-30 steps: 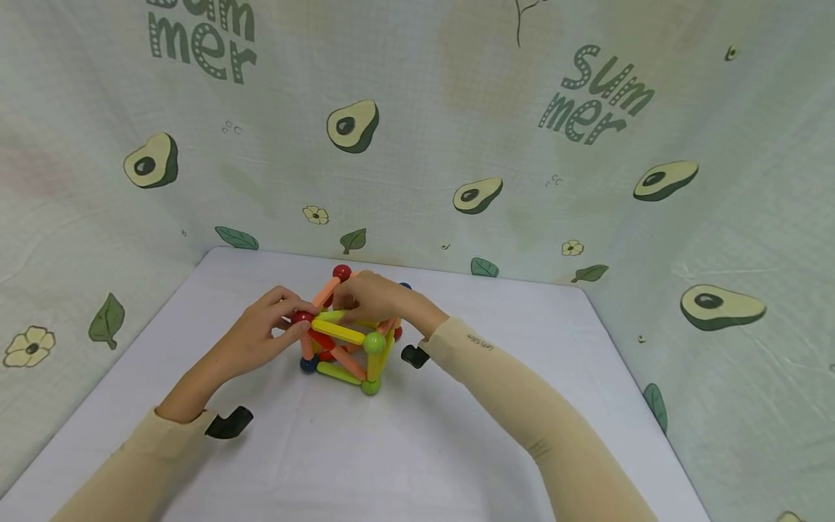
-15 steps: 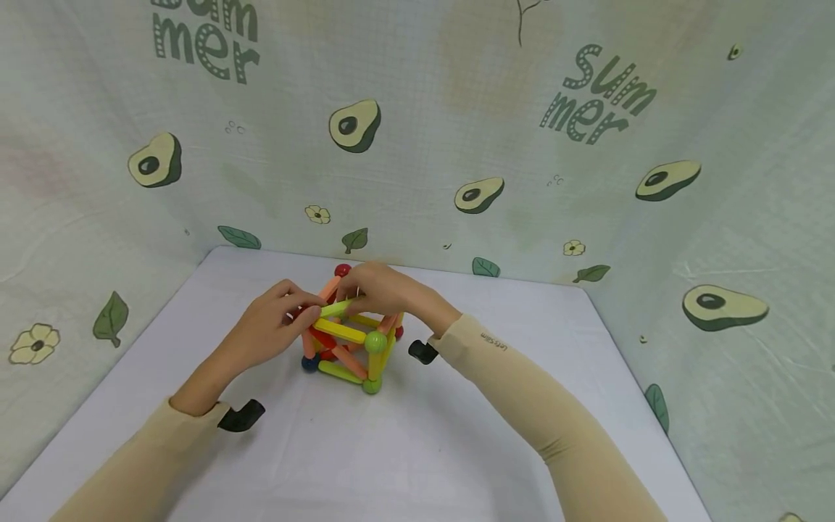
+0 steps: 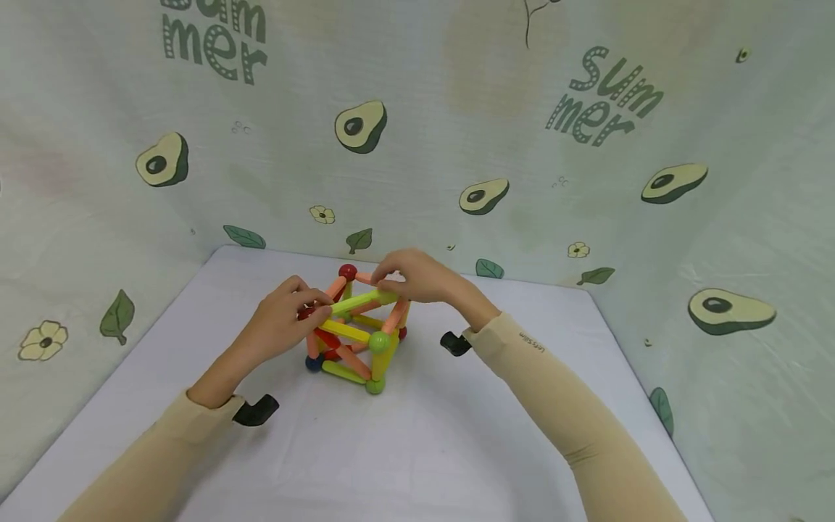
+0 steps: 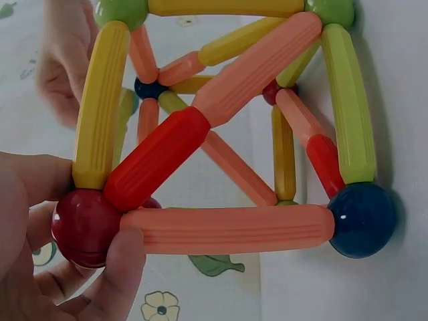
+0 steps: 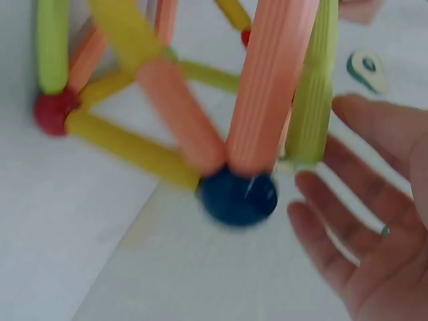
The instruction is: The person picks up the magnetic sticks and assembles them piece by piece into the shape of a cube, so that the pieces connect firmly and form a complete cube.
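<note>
A cube-like frame of magnetic rods and balls stands on the table. In the head view, my left hand (image 3: 280, 319) holds its upper near-left corner. Thumb and fingers pinch the red ball (image 4: 87, 227) there, as the left wrist view shows. A yellow-green rod (image 3: 355, 301) slants from that corner across the top. My right hand (image 3: 424, 275) pinches its far end between thumb and fingers. In the right wrist view, the yellow-green rod (image 5: 313, 107) ends beside the blue ball (image 5: 237, 197), slightly apart from it. In the head view, that blue ball is hidden behind the right hand.
Green balls (image 3: 380, 342) mark the frame's near-right corners, and a dark blue ball (image 3: 314, 362) sits at its lower left. White cloth covers the table (image 3: 365, 449). A printed avocado curtain (image 3: 417, 130) hangs around the back and sides.
My right hand has risen out of the frame's middle and moved right, swinging the yellow-green rod's free end up and toward the back-right corner. The left hand stays at the red ball.
</note>
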`<state>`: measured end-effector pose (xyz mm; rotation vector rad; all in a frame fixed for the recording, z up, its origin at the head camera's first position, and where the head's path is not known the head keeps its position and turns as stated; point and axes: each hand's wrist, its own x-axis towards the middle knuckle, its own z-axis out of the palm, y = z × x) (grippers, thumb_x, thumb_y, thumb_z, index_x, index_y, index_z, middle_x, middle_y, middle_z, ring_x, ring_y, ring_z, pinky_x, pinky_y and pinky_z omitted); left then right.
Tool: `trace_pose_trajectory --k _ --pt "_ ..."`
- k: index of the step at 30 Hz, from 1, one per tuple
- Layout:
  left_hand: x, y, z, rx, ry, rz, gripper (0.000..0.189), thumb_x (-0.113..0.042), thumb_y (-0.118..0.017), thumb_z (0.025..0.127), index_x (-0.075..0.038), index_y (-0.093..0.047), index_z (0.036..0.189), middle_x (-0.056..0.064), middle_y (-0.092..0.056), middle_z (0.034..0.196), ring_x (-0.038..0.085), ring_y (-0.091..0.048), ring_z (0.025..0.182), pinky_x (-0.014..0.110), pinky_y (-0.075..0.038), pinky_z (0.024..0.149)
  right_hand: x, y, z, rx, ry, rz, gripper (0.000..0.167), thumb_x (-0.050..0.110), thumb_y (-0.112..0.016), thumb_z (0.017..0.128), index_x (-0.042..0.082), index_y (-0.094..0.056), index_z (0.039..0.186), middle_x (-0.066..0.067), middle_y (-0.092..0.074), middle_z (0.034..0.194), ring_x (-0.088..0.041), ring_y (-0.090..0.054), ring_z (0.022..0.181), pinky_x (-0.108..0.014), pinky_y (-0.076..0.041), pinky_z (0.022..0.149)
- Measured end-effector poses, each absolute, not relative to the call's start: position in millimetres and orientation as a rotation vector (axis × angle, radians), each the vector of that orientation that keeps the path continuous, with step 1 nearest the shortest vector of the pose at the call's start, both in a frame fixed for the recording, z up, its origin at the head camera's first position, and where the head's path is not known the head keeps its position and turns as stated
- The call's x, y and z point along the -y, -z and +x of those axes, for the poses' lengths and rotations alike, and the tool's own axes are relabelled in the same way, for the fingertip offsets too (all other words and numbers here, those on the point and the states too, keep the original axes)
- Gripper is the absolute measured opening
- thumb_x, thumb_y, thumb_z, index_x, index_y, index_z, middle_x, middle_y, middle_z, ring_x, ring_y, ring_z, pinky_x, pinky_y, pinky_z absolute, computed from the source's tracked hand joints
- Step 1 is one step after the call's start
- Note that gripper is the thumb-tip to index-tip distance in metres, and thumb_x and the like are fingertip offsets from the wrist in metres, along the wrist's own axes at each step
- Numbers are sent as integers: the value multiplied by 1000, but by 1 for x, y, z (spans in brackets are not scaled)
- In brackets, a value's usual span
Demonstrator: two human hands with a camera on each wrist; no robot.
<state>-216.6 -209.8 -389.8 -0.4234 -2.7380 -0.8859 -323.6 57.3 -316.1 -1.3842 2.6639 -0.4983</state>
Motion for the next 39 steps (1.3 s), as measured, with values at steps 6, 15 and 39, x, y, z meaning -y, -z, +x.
trace_pose_trajectory --k 6,15,39 --pt "212 390 -217 2742 909 -396 22 -27 -71 104 -13 -77 119 8 -53 102 24 -52 91 33 -46 66 -94 324 -337 -2654 637 -1145 29 17 -60 110 12 -72 135 -9 -74 126 -24 -71 103 -38 -59 89" --pt "213 392 -219 2756 910 -397 21 -27 -72 103 -13 -78 118 7 -53 100 24 -51 89 33 -45 65 -95 335 -339 -2545 692 -1188 24 15 -65 107 15 -77 128 -3 -70 113 -19 -64 83 -29 -56 75" --pt "190 395 -230 2747 1063 -470 29 -26 -72 104 -9 -76 127 9 -52 100 23 -55 90 32 -49 66 -110 343 -349 -2663 719 -1145 24 7 -62 108 12 -78 124 -8 -72 124 -19 -70 97 -34 -59 86"
